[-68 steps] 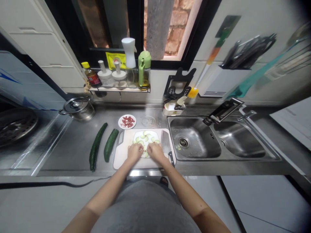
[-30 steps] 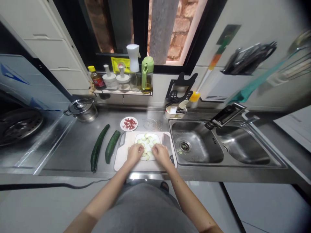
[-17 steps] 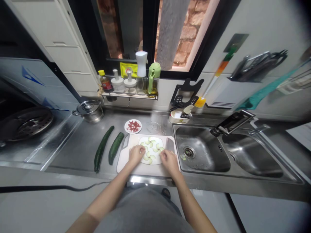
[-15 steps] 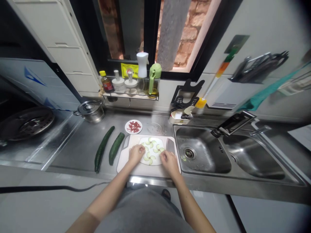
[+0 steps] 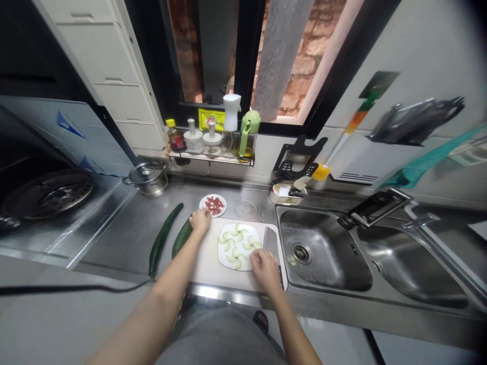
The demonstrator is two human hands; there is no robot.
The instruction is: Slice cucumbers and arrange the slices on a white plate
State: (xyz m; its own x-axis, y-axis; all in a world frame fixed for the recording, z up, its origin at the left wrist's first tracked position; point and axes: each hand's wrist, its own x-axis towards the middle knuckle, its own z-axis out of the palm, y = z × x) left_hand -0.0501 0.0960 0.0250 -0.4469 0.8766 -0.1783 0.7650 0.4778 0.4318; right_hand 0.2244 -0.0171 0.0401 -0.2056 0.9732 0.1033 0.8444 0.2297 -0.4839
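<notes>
My left hand (image 5: 200,221) is at the near left edge of a small white dish (image 5: 203,202) holding chopped red pieces (image 5: 214,205). Its fingers are bunched and bent; what they hold, if anything, is hidden. Curled fingers of my right hand (image 5: 264,267) rest by the right edge of a white plate (image 5: 221,256), and I cannot make out anything in them. Pale green crescent slices (image 5: 239,232) lie on that plate in pinwheel groups. Under it is a light cutting board (image 5: 205,263). A knife (image 5: 271,241) lies on the board's right side, partly behind my right hand.
Two cucumbers, a whole one (image 5: 164,241) and a shorter one (image 5: 181,238), lie left of the board. A clear dish (image 5: 245,209) stands behind it. The sink (image 5: 323,248) is on the right, a lidded pot (image 5: 149,180) at back left, and a condiment rack (image 5: 213,158) above.
My left hand has left the white plate and moved up and left to the small dish. My right hand stays by the plate's right edge. The view has shifted slightly.
</notes>
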